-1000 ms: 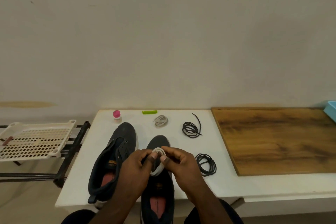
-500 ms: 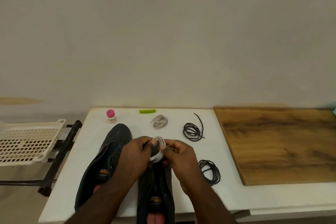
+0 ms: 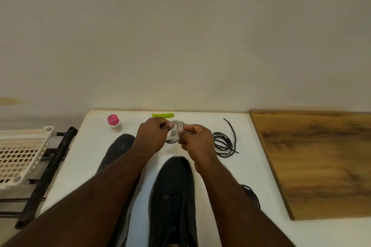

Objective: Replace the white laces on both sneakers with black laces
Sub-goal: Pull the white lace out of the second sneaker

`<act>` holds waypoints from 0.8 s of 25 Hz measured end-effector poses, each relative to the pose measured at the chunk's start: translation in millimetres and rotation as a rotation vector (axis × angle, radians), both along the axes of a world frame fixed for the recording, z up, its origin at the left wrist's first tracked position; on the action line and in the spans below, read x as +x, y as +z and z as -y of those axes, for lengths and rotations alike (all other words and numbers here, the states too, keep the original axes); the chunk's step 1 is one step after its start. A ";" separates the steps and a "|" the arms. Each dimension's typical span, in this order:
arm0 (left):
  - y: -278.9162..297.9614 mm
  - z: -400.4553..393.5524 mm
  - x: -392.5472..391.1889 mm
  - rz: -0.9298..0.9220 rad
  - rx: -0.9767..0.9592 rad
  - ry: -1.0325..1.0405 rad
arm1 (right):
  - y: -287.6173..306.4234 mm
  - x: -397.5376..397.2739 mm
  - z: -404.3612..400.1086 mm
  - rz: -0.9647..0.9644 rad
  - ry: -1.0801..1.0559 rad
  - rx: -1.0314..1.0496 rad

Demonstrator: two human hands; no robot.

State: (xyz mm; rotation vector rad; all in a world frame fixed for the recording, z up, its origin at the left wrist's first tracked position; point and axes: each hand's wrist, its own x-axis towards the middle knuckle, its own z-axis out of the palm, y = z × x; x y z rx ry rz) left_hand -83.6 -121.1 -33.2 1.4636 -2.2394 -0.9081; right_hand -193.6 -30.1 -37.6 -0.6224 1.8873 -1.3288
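Observation:
Two dark sneakers lie on the white table [image 3: 251, 230], toes pointing away: the left sneaker [image 3: 118, 148] is mostly hidden under my left forearm, and the right sneaker [image 3: 174, 190] shows empty eyelets. My left hand [image 3: 151, 136] and right hand [image 3: 195, 139] both pinch a coiled white lace [image 3: 174, 132] between them, far beyond the toes. The other white lace coil is hidden behind the hands or merged with this one. A black lace coil [image 3: 223, 143] lies just right of my right hand. A second black lace [image 3: 252, 193] peeks out beside my right forearm.
A small bottle with a pink cap [image 3: 113, 123] and a green stick-shaped object [image 3: 163, 115] sit near the table's back edge. A wooden board [image 3: 321, 158] covers the table's right part. A cream perforated tray [image 3: 18, 154] rests on a black rack [image 3: 50, 166] at the left.
Both hands carried the coiled white lace away from over the right sneaker toward the table's back edge, where the other white coil lay. The camera view shifted closer and downward.

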 end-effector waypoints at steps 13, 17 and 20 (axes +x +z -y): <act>-49.6 39.7 -43.8 0.257 -0.071 -0.124 | -41.2 -33.9 38.2 -0.485 0.107 0.295; -45.9 27.1 -48.9 0.285 0.016 -0.117 | -41.0 -33.8 42.0 -0.569 0.199 0.404; -45.9 20.0 -50.4 0.295 0.026 -0.113 | -36.9 -30.3 39.0 -0.562 0.206 0.433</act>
